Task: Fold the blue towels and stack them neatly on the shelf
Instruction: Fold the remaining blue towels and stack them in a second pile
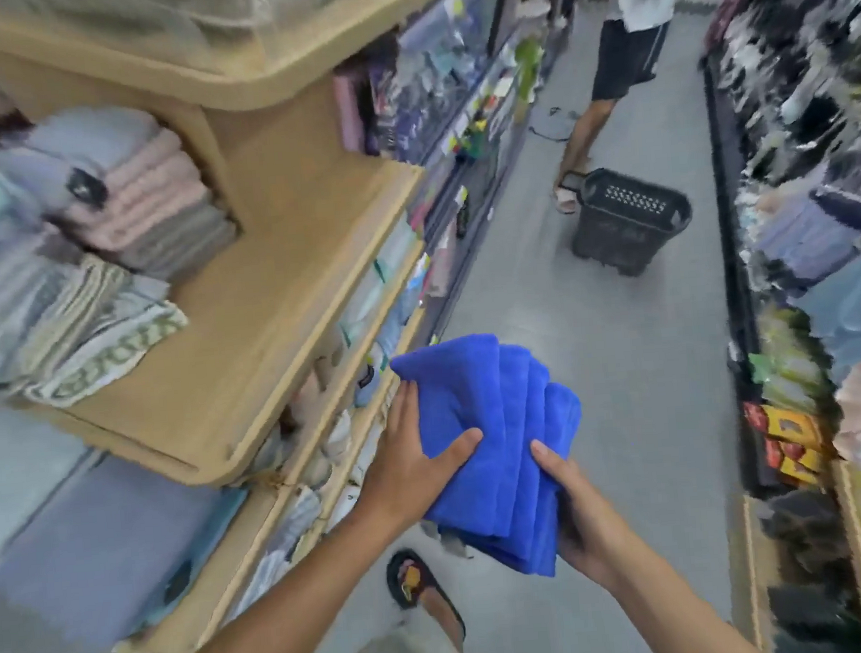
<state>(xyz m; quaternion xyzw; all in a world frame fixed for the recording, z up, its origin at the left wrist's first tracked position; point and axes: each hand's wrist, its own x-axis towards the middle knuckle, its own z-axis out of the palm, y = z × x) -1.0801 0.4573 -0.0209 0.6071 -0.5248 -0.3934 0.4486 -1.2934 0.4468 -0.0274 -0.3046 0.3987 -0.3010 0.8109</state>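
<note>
both hands, left hand (412,461) and right hand (579,508), grip folded blue towels (487,425) between them

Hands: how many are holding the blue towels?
2. The left hand grips the blue towels from the left, thumb on top; the right hand grips their near right edge, thumb on top.

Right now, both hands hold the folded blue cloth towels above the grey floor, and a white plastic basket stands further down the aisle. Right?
Not quite: the head view shows the plastic basket is black, not white. The rest holds: left hand and right hand hold the folded blue cloth towels above the grey floor.
</note>
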